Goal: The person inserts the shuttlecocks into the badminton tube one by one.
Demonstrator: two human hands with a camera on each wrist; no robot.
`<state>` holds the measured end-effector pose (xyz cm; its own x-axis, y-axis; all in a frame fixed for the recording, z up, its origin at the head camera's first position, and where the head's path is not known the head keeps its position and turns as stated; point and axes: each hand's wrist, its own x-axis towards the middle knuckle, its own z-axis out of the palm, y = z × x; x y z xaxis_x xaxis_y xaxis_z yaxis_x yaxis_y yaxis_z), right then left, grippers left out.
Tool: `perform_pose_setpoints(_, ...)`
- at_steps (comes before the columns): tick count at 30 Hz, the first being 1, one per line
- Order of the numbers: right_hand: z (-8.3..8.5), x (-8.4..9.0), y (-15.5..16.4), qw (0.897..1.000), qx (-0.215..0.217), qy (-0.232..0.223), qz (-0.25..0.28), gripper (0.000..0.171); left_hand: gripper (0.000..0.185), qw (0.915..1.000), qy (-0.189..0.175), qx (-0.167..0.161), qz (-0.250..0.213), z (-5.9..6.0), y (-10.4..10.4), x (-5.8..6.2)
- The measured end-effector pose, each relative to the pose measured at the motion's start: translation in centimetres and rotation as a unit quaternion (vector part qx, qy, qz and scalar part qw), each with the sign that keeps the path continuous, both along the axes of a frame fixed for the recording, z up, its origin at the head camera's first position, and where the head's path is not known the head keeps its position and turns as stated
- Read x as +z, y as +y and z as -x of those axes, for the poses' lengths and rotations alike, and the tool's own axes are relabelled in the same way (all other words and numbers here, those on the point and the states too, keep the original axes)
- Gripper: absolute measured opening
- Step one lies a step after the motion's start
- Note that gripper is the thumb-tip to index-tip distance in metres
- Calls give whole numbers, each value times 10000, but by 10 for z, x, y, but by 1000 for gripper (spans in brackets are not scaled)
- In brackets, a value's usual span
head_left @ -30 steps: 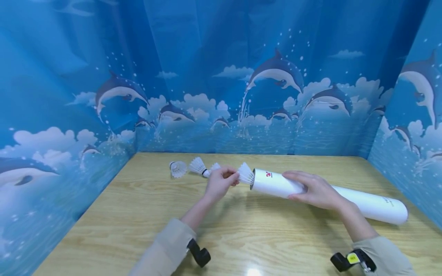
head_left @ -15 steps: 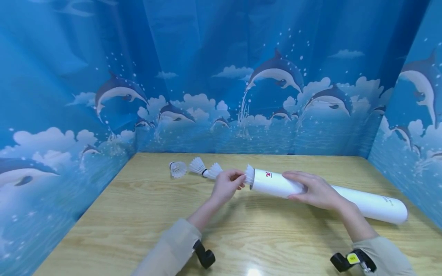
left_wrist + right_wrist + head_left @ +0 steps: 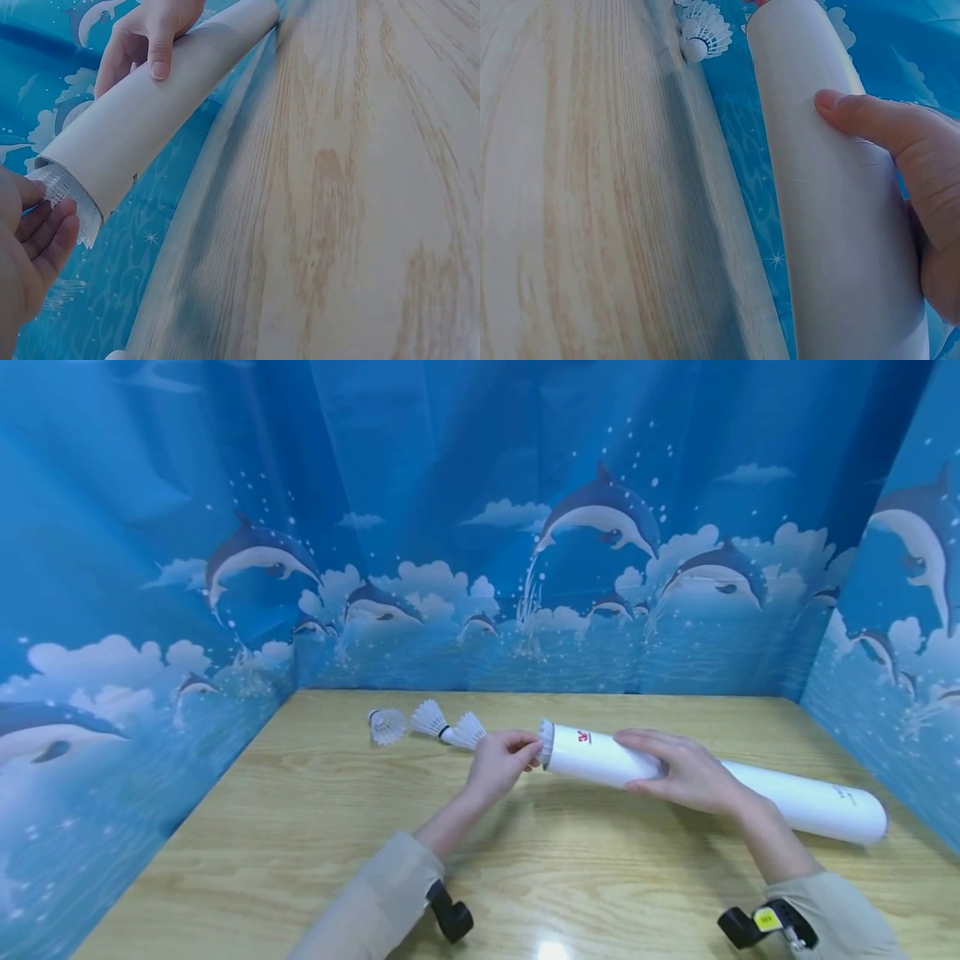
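Shuttlecock (image 3: 543,745) sits in the mouth of the white tube (image 3: 600,759), feather skirt only just proud of the rim; cork end is inside, out of sight. In the left wrist view the skirt (image 3: 71,202) shows as a netted white fringe at the tube's open end (image 3: 142,120).

Step in hand, as I judge it: seating this shuttle into the tube, nearly home. Next move prob calls for a light, straight push along the tube's axis w/ fingertips on the feather rim, no squeeze, so the feathers don't crumple, while my other hand keeps the tube from rolling or sliding back.

My left hand (image 3: 501,767) is at the tube's mouth, fingers lightly bent, tips touching the skirt; whether it pinches the feathers or just presses them I can't tell. Wrist is level, forearm running in from lower left toward the tube.

My right hand (image 3: 686,774) grasps the tube a little way back from the mouth, thumb across the top (image 3: 862,120), other fingers wrapped round the far side. Tube lies on the wooden table (image 3: 525,877), mouth end raised slightly, closed end off to the right.

Beyond the tube's mouth, to its left: two loose shuttlecocks (image 3: 450,727) lying together, touching, then one more shuttle (image 3: 386,726) further left, apart from them. Blue dolphin backdrop (image 3: 480,527) stands behind the tube and round both sides of the table.
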<state>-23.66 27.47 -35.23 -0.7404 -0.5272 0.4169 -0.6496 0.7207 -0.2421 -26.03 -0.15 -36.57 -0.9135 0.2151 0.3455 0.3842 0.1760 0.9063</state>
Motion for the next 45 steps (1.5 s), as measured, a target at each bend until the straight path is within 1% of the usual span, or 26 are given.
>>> perform_pose_setpoints(3, 0, 0, 0, 10000, -6, -4, -11, 65, 12, 10000, 0, 4, 42, 0, 1, 0)
perform_pose_setpoints(6, 0, 0, 0, 10000, 21, 35, -1, 65, 13, 9998, 19, 59, 196, 1, 3, -2)
perform_pose_setpoints(10, 0, 0, 1, 9999, 51, 87, 4, 65, 15, 9988, -109, 99, 471, 1, 5, -5)
perform_pose_setpoints(13, 1, 0, 1, 9999, 65, 123, 18, 65, 16, 9979, -244, 97, 596, 0, 6, -6)
perform_pose_setpoints(14, 1, 0, 1, 9999, 70, 141, 23, 65, 15, 9975, -238, 106, 650, -1, 6, -6)
perform_pose_setpoints(17, 1, 0, 1, 9999, 77, 148, 40, 65, 14, 9954, -64, 124, 943, -2, 6, -5)
perform_pose_setpoints(20, 1, -1, 1, 9999, 55, 120, 46, 65, 13, 9917, 203, 133, 1262, -2, 6, -5)
perform_pose_setpoints(23, 0, 0, 2, 9999, 47, 111, 64, 65, 13, 9890, 389, 114, 1426, -1, 6, -7)
perform_pose_setpoints(27, 1, -1, 2, 9996, 137, 228, 100, 65, 13, 9881, 412, 53, 1483, 1, 6, -7)
perform_pose_setpoints(29, 1, -1, 3, 9994, 168, 278, 103, 65, 13, 9880, 360, 16, 1500, 1, 6, -7)
perform_pose_setpoints(33, 0, 0, 2, 9995, 171, 260, 96, 64, 14, 9869, 323, -64, 1579, 3, 5, -8)
perform_pose_setpoints(40, -1, 0, 1, 9995, 148, 255, 70, 65, 15, 9811, 280, -272, 1897, 3, 3, -5)
perform_pose_setpoints(45, -1, -1, 1, 9997, 137, 198, 71, 65, 16, 9766, 359, -473, 2066, 4, 1, -5)
